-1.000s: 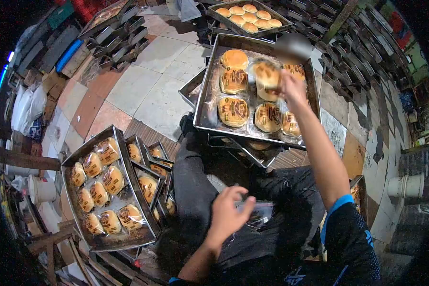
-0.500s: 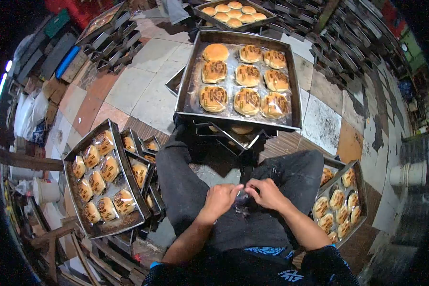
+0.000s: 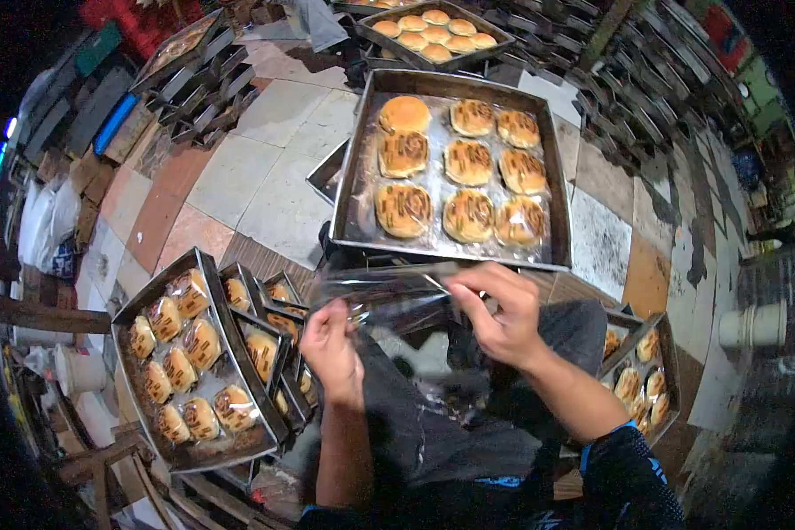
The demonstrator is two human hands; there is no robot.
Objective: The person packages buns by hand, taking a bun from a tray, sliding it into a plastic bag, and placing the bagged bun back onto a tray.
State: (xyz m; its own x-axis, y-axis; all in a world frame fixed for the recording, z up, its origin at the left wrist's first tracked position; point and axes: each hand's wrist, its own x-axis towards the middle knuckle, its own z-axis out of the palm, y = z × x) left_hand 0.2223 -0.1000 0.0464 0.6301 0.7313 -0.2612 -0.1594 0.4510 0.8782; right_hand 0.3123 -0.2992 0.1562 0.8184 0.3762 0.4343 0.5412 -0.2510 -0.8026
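One clear plastic wrapper (image 3: 390, 291), pinched by left hand (image 3: 334, 352) and right hand (image 3: 498, 313) and stretched between them, near a metal tray (image 3: 450, 253) of nine buns (image 3: 468, 215).

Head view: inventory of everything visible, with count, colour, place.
Centre tray: one, dark metal, ahead
Marked buns: eight, golden with brown print, centre tray
Plain bun: one, golden, its far-left corner
Clear film: one piece, transparent, between the hands
Left tray: one, dark, nine marked buns
Right tray: one, dark, marked buns, partly hidden
Far tray: one, dark, nine plain buns
Stacked trays: uncountable, grey, far right and far left
Buckets: two, white, either side
Floor tiles: many, grey and brown
Trousers: one pair, dark, worn
Left hand: one, bare, on film
Right hand: one, bare, on film
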